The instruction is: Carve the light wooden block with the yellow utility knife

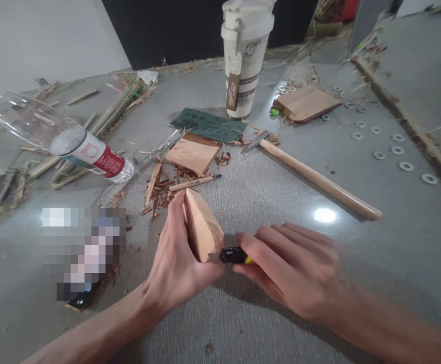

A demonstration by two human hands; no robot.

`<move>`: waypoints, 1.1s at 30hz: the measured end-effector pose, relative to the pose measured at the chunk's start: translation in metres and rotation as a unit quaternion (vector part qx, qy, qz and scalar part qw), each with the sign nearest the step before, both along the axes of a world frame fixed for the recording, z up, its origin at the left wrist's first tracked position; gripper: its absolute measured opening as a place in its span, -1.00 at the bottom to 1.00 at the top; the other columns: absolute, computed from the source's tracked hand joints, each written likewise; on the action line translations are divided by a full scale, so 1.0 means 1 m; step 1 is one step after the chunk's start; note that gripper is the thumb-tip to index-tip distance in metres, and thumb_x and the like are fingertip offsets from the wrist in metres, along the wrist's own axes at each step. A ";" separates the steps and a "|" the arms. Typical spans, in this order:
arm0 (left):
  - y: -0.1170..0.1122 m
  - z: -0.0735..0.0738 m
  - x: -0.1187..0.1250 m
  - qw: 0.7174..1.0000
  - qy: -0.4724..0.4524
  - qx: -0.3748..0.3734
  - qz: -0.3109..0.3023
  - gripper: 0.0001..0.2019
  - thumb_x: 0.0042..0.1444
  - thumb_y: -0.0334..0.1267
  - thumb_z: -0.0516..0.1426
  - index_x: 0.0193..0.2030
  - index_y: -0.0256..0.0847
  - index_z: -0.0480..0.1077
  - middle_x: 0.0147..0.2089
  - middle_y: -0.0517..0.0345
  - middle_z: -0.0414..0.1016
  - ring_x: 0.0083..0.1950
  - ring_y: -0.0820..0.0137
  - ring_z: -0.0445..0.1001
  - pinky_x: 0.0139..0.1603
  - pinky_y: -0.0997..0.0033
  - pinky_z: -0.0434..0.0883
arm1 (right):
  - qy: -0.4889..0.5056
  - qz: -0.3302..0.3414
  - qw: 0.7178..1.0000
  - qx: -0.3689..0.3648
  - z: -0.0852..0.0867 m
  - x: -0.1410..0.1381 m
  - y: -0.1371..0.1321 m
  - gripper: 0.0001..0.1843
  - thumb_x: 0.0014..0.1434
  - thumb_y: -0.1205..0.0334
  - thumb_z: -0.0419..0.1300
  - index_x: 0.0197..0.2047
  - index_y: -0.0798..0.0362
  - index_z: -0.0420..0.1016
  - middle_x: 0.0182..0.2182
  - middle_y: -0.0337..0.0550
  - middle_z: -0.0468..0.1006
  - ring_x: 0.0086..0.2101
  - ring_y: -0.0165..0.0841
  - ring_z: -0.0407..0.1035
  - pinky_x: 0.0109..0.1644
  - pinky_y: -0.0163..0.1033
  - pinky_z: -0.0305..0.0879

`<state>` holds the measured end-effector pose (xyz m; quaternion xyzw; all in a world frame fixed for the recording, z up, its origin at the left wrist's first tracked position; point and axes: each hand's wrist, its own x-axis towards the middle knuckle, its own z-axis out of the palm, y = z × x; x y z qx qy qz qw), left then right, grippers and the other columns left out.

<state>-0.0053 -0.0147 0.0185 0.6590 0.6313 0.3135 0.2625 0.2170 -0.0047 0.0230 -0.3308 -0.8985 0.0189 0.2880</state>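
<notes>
A pale wood block (204,222) with slanted faces stands tilted in my left hand (177,258), thumb at its near end and fingers along its far left side. My right hand (296,268) is closed around a black and yellow utility knife (233,255). The short blade meets the near right corner of the block, close to my left thumb. Just beyond the block lie a pencil-like wooden stick (195,183) with a dark tip, a flat wood piece (194,153) with bark edges, and brown shavings (159,189).
A hammer (314,174) lies at right, near several metal washers (397,150). Behind are green sandpaper (208,125), a white lidded cup (245,60) and another wood slab (307,102). A clear plastic bottle (80,146) leans at left above a blurred-out object (91,258).
</notes>
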 end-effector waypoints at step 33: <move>0.003 0.003 -0.003 0.997 -0.066 -0.037 -0.001 -0.06 -0.14 -0.19 0.32 0.42 -0.11 0.09 0.18 -0.07 0.43 0.09 0.05 0.47 0.04 -0.03 0.51 | -0.001 -0.021 1.000 0.010 0.003 0.001 0.003 -0.74 0.55 0.04 0.11 -0.12 0.02 0.44 -0.44 -0.29 0.46 -0.46 -0.37 0.27 -0.34 -0.14 0.09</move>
